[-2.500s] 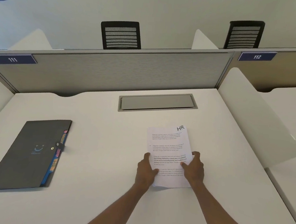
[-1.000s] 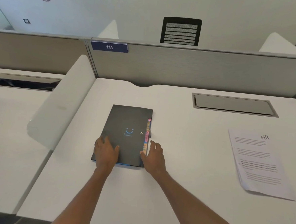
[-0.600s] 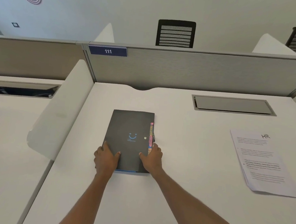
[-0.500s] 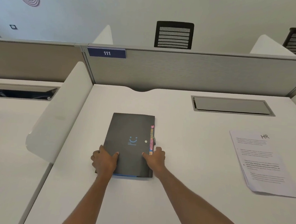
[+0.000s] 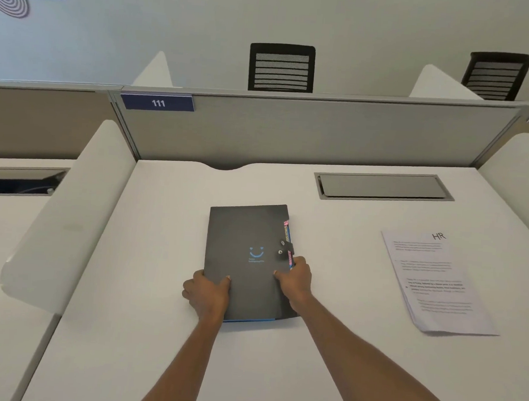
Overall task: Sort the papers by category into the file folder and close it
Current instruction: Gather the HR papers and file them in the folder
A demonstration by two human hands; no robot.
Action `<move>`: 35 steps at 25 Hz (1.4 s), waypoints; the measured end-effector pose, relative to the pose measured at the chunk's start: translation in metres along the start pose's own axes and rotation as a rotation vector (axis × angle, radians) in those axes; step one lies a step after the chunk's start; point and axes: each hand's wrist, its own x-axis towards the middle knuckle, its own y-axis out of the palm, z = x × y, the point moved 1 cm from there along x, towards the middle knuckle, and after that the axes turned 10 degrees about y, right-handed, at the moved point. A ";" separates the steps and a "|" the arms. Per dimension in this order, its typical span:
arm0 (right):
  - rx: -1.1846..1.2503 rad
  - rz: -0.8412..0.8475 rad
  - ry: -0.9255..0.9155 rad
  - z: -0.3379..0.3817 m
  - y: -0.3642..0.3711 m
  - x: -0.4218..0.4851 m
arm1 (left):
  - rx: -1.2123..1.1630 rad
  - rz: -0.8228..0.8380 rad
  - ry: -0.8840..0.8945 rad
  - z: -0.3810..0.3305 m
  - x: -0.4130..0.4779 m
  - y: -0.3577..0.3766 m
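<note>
A dark grey file folder (image 5: 248, 236) with a blue smile mark lies flat on the white desk, its snap strap fastened on the right edge over coloured tabs. My left hand (image 5: 208, 293) grips its near left edge, thumb on the cover. My right hand (image 5: 295, 279) holds its right edge just below the strap. A stack of white papers (image 5: 436, 281), the top sheet marked "HR", lies on the desk to the right, apart from both hands.
A grey cable hatch (image 5: 383, 186) is set into the desk behind the papers. White side dividers (image 5: 68, 211) stand left and right, a grey partition (image 5: 324, 129) with sign 111 at the back. Black chairs (image 5: 281, 67) show beyond it.
Both hands left the papers and reached left for the folder. In the last second they closed on its two side edges and it shifted slightly toward the middle of the desk.
</note>
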 end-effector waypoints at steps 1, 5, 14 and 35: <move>0.001 -0.031 -0.007 -0.004 -0.013 0.006 | -0.004 0.025 0.003 -0.007 -0.007 0.010; -0.002 -0.102 -0.001 -0.026 -0.073 0.027 | -0.015 0.118 0.014 -0.033 -0.042 0.058; -0.055 -0.183 0.025 -0.080 -0.175 0.067 | 0.063 0.178 0.054 -0.081 -0.118 0.144; 0.160 -0.219 -0.108 -0.121 -0.226 0.040 | 0.567 0.482 0.237 -0.186 -0.197 0.256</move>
